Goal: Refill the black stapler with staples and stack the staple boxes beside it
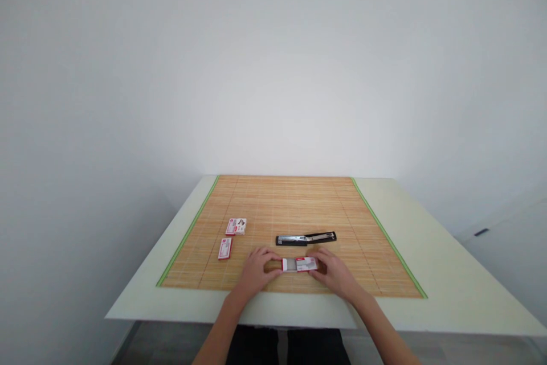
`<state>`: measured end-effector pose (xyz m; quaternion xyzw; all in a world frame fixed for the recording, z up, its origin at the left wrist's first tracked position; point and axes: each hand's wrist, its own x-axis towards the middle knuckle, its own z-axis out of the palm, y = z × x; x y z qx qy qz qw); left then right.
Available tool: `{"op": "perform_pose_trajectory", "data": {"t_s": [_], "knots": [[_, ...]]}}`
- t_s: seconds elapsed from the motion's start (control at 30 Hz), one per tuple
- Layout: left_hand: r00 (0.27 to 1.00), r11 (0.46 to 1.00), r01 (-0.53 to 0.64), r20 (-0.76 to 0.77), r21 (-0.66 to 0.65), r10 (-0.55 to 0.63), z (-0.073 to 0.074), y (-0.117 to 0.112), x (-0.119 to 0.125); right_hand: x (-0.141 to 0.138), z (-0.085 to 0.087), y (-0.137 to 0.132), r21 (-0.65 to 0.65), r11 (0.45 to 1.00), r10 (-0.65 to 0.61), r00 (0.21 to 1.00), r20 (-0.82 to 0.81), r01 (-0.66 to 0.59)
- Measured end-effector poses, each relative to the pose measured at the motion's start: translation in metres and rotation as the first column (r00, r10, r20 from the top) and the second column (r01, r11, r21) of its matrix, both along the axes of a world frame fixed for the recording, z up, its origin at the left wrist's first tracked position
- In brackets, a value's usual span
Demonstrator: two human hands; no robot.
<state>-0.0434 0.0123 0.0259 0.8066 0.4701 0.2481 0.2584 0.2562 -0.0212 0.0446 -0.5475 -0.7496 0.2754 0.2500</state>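
Left hand (255, 269) and right hand (335, 271) pinched opposite ends of the staple box (299, 264), best kept level, the stapler (306, 238) just beyond.

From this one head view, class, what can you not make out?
Head view:
- Print on the small box between left hand and right hand: too small.
- The box's ends: hidden by fingers.
- Labels on upper-left box and lower-left box: too small.
- Whether the stapler holds staples: too small.
- Elbows: cut off by the bottom edge.
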Motion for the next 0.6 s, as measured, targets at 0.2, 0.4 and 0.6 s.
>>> {"op": "perform_pose_trajectory", "data": {"t_s": [0.2, 0.4, 0.6], "knots": [[1.000, 1.000, 0.011, -0.005, -0.005, -0.011, -0.001, -0.002, 0.018, -0.016, 0.001, 0.001, -0.009, 1.000, 0.029, 0.999, 0.022, -0.029], [1.000, 1.000, 0.011, 0.008, 0.006, -0.011, -0.006, -0.005, 0.022, -0.022, -0.002, 0.000, 0.010, 1.000, 0.004, 0.997, 0.083, -0.005], [0.987, 0.996, -0.084, 0.140, 0.007, 0.083, -0.008, 0.003, 0.015, -0.029, 0.002, 0.000, 0.068, 0.997, -0.048, 0.998, 0.049, 0.044]]}}
